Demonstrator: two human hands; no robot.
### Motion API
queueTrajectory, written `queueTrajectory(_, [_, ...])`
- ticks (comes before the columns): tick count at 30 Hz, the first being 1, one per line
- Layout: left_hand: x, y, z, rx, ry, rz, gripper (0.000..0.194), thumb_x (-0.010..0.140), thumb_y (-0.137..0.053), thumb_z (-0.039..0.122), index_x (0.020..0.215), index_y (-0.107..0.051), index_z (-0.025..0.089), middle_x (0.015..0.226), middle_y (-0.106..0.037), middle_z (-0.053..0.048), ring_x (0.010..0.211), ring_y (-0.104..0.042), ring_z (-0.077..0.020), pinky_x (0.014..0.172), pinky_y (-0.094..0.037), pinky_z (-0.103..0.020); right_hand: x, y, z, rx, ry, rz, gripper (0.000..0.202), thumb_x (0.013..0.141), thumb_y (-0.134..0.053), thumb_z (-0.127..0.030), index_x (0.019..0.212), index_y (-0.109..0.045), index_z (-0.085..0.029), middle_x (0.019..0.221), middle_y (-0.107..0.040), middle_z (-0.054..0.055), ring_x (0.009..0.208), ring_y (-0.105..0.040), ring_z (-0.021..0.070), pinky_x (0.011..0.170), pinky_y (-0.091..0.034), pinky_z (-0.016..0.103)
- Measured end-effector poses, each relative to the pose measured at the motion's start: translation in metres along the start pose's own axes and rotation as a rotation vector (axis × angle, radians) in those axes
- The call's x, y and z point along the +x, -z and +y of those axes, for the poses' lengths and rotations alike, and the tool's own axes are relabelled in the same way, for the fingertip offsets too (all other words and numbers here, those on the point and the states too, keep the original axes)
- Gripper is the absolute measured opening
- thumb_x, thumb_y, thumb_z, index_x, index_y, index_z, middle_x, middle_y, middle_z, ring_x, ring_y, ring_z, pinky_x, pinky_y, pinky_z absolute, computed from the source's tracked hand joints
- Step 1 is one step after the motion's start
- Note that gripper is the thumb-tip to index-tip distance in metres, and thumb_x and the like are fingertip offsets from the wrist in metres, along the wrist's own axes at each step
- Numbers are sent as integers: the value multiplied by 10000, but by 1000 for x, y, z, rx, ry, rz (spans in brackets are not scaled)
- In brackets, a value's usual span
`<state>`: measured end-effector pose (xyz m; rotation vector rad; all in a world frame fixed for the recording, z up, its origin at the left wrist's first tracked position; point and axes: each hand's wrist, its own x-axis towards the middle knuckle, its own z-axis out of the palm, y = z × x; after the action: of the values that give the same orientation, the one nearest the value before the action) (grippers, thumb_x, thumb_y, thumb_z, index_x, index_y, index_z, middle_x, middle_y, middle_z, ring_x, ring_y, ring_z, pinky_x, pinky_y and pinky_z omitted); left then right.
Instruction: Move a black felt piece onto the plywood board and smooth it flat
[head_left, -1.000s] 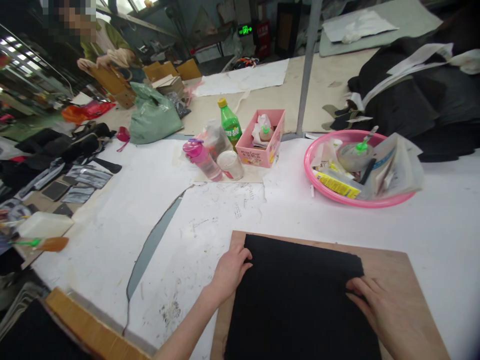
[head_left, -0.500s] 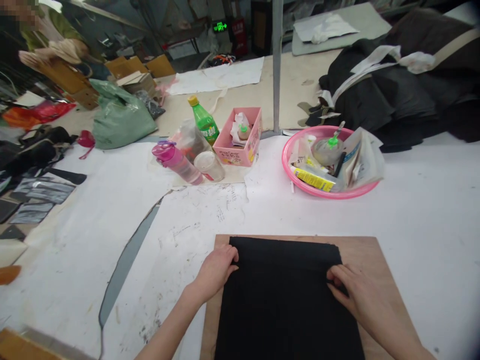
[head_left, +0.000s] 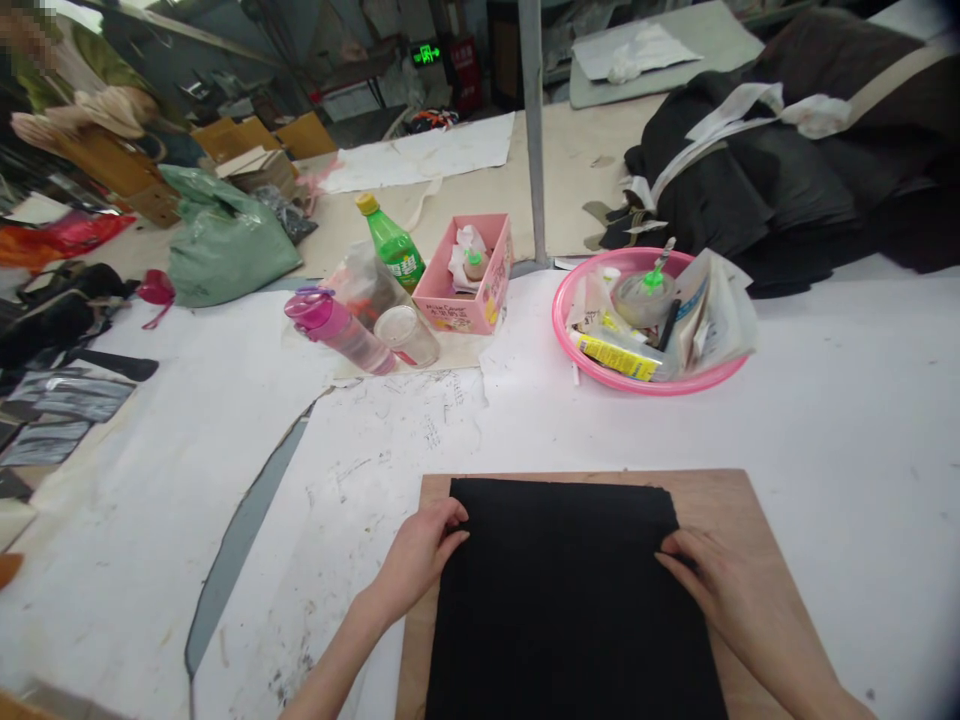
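Observation:
A black cloth (head_left: pixel 570 600) lies flat on a brown wooden board (head_left: pixel 742 510) at the near edge of the white paper-covered table (head_left: pixel 825 400). My left hand (head_left: pixel 417 556) pinches the cloth's far left corner between thumb and fingers. On the opposite side, my right hand (head_left: pixel 724 590) grips the far right corner, fingers curled over the edge. Both forearms reach in from the bottom of the view.
Beyond the board stand a pink basin (head_left: pixel 577 355) of tubes and papers, a pink box (head_left: pixel 465 275), a green bottle (head_left: pixel 390 242), a pink bottle (head_left: pixel 337 328) and a clear cup (head_left: pixel 406 335). Black fabric (head_left: pixel 795 190) is piled far right. A person (head_left: pixel 82 100) works far left.
The view has swung right and down a little. Both hands keep their hold on the cloth's far corners, and the far edge now lies straighter on the board.

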<state>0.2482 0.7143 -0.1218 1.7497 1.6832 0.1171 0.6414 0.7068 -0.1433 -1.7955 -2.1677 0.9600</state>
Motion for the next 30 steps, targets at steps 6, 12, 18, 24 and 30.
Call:
queueTrajectory(6, [0,-2,0,-16,9,25,90,819,-551,214,901,-576,241,805,-625,20,741,-576,-154,680,-414,-264,0,2,-5,-8,-13,10,197,904,-492,-401,805,-579,-255,812,-635,0,789,-615,180,739,-480,319])
queueTrajectory(12, [1,-4,-3,-16,8,24,84,813,-559,228,895,-572,242,778,-610,28,712,-562,-148,657,-394,-253,1,2,-5,-19,-23,-2,181,900,-499,-378,788,-559,-250,800,-630,2,774,-613,180,708,-477,311])
queueTrajectory(18, [1,-4,-4,-27,12,8,84,812,-547,227,893,-559,243,783,-604,29,709,-557,-148,655,-391,-253,1,0,-3,10,-28,24,170,902,-498,-365,790,-548,-246,779,-624,-5,727,-598,166,668,-468,310])
queueTrajectory(24, [3,-4,-5,-23,26,-10,81,818,-538,250,897,-555,245,783,-604,27,708,-560,-153,660,-397,-262,1,1,-4,5,-30,39,149,893,-514,-332,773,-544,-248,756,-614,-18,707,-592,154,646,-467,296])
queueTrajectory(30, [2,-3,-2,-17,33,-15,84,819,-528,260,894,-561,239,776,-599,24,702,-558,-155,655,-399,-266,2,5,-10,-71,15,172,103,870,-555,-343,826,-562,-250,861,-625,20,798,-619,193,712,-506,337])
